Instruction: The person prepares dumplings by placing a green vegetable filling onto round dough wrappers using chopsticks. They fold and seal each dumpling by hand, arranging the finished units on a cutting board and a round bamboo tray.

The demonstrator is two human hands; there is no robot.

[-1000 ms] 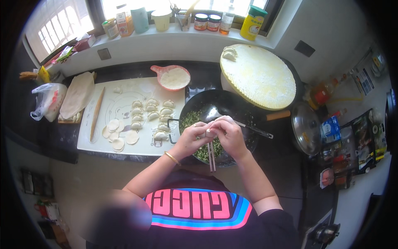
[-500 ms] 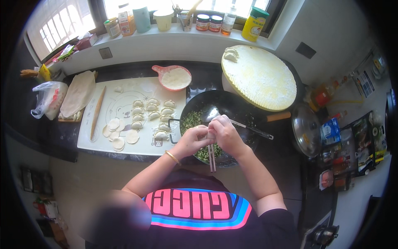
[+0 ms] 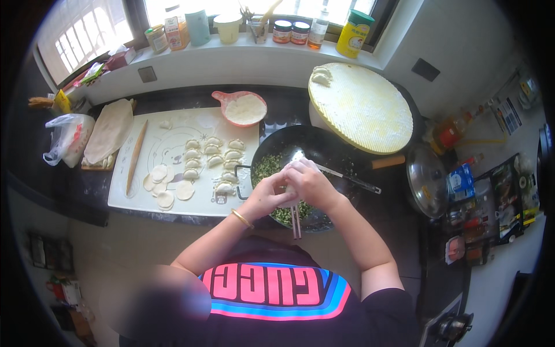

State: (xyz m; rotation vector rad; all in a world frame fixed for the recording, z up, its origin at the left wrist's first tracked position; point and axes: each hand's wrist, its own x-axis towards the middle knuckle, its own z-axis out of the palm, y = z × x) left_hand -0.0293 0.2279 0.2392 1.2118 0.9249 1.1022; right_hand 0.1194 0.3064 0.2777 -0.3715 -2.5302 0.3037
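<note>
Over the black wok my left hand and my right hand meet, fingers closed around a dumpling. Only a pale bit of its dough shows between the fingers. Chopped green filling lies in the wok beneath them. A pair of chopsticks sticks out over the wok's near rim, their far ends hidden below my hands. A metal-handled utensil leans across the wok's right side. Left of the wok, shaped dumplings stand in rows on a pale mat, beside round wrappers.
A rolling pin lies on the mat's left part. Behind it sits a pink scoop of flour. A round floured tray holds a few dumplings at the back right. A pot lid leans at the right; jars line the sill.
My right hand has dropped slightly and come closer over my left, its fingers now covering the dumpling's far side. Everything on the counter looks the same.
</note>
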